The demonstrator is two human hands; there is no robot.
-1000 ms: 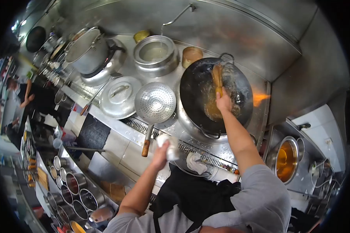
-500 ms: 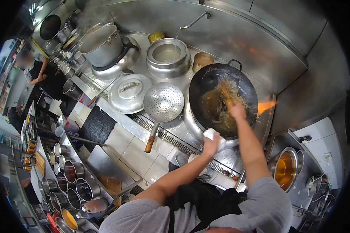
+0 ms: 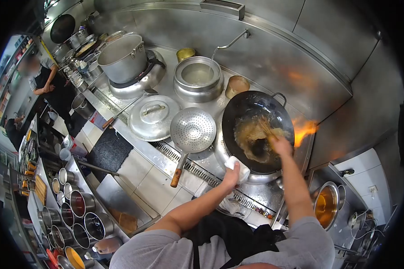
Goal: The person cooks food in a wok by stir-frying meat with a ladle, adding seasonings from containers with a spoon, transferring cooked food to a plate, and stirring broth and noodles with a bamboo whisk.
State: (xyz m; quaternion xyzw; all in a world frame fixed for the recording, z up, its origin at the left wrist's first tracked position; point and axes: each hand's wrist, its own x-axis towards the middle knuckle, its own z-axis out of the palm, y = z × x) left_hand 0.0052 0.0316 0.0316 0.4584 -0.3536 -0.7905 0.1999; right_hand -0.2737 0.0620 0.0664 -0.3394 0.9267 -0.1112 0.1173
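Observation:
A black wok [image 3: 238, 110] stands on the burner at the right, tilted, with murky brown liquid [image 3: 251, 136] swirling in it. My right hand [image 3: 280, 146] is closed around a bamboo wok brush [image 3: 265, 127], whose bristles are in the liquid. At the wok's near left rim, my left hand [image 3: 231, 175] grips a folded white cloth [image 3: 239, 169]. The cloth covers the part of the rim or handle under it. Flames [image 3: 304, 131] rise beyond the wok's right side.
Left of the wok are a perforated strainer [image 3: 193, 130] with a wooden handle and a metal lid [image 3: 153, 117]. Behind them, a tap [image 3: 231, 41] runs into a round pot [image 3: 197, 74]. A metal bowl of orange liquid [image 3: 326, 204] sits at right. Another person [image 3: 49, 85] stands far left.
The brush has moved slightly within the wok and the liquid has swirled and spread. The wok is tipped differently, and the flame at its right has grown. The view has shifted a little.

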